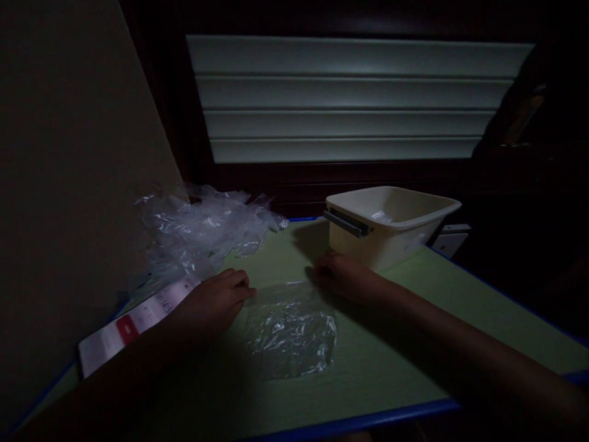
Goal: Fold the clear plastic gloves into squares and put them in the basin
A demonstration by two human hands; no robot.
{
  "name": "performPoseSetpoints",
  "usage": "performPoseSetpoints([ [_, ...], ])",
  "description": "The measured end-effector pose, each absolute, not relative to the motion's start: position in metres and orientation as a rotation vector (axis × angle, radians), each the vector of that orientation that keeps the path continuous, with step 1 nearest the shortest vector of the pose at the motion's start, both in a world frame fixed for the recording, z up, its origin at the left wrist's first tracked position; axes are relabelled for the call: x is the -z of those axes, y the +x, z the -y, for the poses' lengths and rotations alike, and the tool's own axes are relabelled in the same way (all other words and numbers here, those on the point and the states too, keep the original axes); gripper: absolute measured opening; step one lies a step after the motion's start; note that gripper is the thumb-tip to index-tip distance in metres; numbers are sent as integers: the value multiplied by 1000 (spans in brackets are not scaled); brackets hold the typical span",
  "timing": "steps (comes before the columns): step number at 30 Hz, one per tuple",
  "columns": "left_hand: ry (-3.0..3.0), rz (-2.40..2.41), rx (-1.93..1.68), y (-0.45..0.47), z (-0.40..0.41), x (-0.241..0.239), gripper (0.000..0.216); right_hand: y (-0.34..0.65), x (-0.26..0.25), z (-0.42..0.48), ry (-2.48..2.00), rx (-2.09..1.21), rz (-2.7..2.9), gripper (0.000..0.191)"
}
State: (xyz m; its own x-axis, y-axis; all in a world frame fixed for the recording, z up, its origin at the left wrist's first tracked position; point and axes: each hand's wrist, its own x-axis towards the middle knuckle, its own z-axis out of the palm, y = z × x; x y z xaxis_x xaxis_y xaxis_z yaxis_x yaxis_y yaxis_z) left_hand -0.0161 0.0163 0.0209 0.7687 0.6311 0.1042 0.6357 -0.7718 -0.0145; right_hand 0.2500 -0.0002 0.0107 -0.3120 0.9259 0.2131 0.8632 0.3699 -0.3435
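A clear plastic bag (292, 337) lies spread on the green tabletop, wrinkled and shiny. At its upper left corner my left hand (221, 301) is closed, thumb and fingertip pinching the bag's edge. My right hand (343, 276) is curled at the bag's upper right corner, just in front of a cream plastic bin. Its fingertips are dark and partly hidden, but the bag's edge runs into them. Behind my left hand rises a loose heap of clear plastic bags (207, 224).
The cream bin (391, 236) with a grey handle stands at the back right, some clear plastic inside. A lit phone (133, 325) lies under my left forearm. The blue-edged table (391, 380) meets a wall at left. A white box (451, 239) sits beyond the right edge.
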Motion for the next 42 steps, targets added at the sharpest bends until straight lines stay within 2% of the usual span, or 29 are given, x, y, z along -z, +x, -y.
performPoseSetpoints([
  [6, -2979, 1161, 514, -13, -19, -15, 33, 250, -2, 6, -1593, -100, 2259, 13],
  [10, -2977, 1646, 950, -8, -18, -15, 33, 254, -1, 9, -1615, -88, 2187, 10],
  [13, -2968, 1935, 1105, -3, -15, -17, 40, 257, -2, 10, -1615, -110, 2113, 11],
  [16, -3036, 1971, 1124, -1, -15, -18, 43, 257, -4, 11, -1578, -147, 2043, 10],
  [21, -3141, 1897, 1008, -3, -17, -17, 33, 252, -7, 14, -1469, -289, 1953, 11],
  [26, -3127, 1883, 1091, -2, -17, -17, 29, 255, -4, 9, -1404, -662, 1778, 38],
  [28, -3124, 1884, 1115, -1, -17, -17, 28, 259, -1, 6, -1373, -836, 1751, 41],
  [33, -3123, 1895, 1151, -2, -17, -18, 29, 268, 3, 0, -1270, -1111, 1754, 22],
  [42, -3213, 2000, 1049, -6, -18, -19, 43, 272, 3, -2, -1232, -1190, 1727, 21],
])
